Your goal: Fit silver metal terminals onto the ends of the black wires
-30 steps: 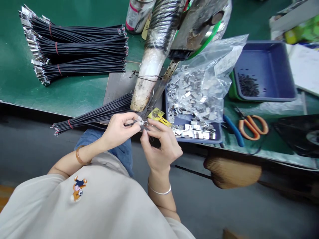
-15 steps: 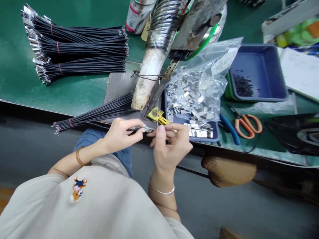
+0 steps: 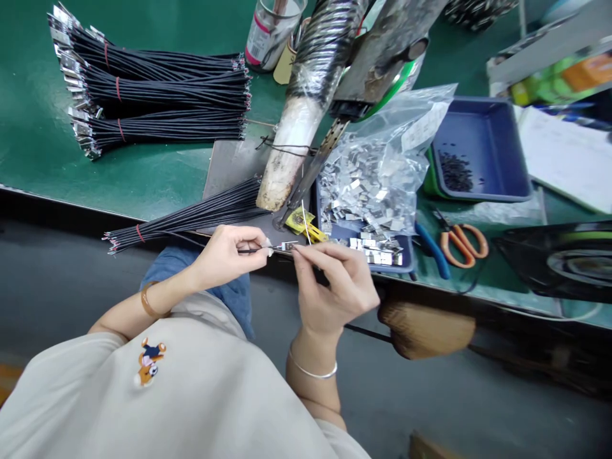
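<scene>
My left hand (image 3: 236, 250) pinches a black cable (image 3: 248, 250) whose end carries a small silver metal connector (image 3: 287, 245). The thumb and forefinger of my right hand (image 3: 329, 277) are closed at the connector's far end. A thin pale wire (image 3: 306, 223) hangs down just behind the right fingers; where it ends is hidden. Above the hands is a metal arm with a narrow tip (image 3: 296, 199), beside a wrapped tube (image 3: 282, 153). A tied bundle of black cables (image 3: 191, 217) lies to the left of the tube's end.
Several cable bundles with connectors (image 3: 162, 95) lie at the back left. Right of the tube, a plastic bag of metal connector shells (image 3: 368, 172) sits on a blue tray (image 3: 406, 258). Orange-handled pliers (image 3: 461, 245) and a blue bin of small black pieces (image 3: 500, 146) are farther right.
My left hand has drawn slightly left with the cable. My right fingers have straightened toward the connector, which shows more plainly. The whole view has shifted a little.
</scene>
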Action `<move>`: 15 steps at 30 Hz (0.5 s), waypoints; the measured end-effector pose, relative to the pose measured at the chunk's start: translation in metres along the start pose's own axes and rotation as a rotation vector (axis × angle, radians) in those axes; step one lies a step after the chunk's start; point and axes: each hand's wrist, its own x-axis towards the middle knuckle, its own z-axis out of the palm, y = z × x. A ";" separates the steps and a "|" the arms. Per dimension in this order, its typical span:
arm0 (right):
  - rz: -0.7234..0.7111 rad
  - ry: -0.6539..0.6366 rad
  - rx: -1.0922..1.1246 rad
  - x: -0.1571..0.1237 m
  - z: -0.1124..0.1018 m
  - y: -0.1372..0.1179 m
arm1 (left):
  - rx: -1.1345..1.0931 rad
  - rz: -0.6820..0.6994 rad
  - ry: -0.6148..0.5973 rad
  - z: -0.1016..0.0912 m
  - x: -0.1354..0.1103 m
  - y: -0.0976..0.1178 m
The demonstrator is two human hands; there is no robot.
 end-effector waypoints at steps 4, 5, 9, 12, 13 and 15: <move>-0.012 -0.167 0.013 0.001 -0.003 -0.008 | 0.052 0.047 -0.012 0.002 -0.001 0.000; -0.023 -0.200 0.021 0.001 -0.001 -0.008 | 0.059 0.052 -0.020 0.002 -0.001 -0.001; 0.002 -0.181 0.019 -0.001 0.007 -0.008 | 0.045 0.018 -0.048 0.000 0.001 -0.002; 0.173 -0.213 0.108 -0.004 0.011 -0.009 | 0.000 -0.039 -0.078 -0.002 0.002 -0.001; 0.266 -0.249 0.191 -0.005 0.011 -0.010 | -0.024 -0.062 -0.096 -0.002 0.002 -0.001; 0.460 -0.303 0.372 -0.005 0.009 -0.011 | -0.070 -0.094 -0.118 -0.003 0.003 0.002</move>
